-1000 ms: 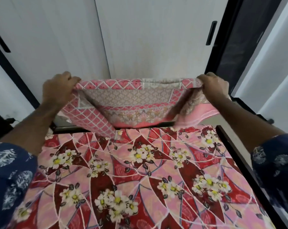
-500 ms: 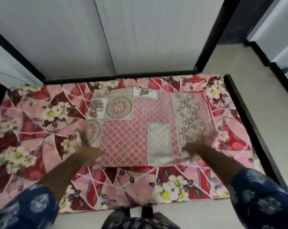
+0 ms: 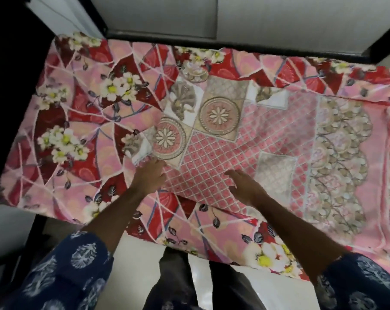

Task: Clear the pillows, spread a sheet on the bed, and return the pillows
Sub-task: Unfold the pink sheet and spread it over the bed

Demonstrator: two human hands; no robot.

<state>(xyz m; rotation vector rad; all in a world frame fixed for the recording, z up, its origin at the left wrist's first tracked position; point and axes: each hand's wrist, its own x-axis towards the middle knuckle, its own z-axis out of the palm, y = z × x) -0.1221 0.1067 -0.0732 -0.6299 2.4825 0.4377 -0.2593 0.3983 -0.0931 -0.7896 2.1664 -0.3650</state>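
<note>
Near the bed's front edge, the left hand [image 3: 150, 177] and right hand [image 3: 245, 184] now rest flat, fingers loose, gripping nothing. Beyond them lies the folded sheet [image 3: 245, 139], a second ago held up, now dropped onto the flowered bed [image 3: 77, 113] cover, ready for unfolding.

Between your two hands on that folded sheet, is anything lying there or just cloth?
Head view: only the folded sheet's pink lattice cloth lies between the left hand and the right hand; nothing else rests there.
</note>
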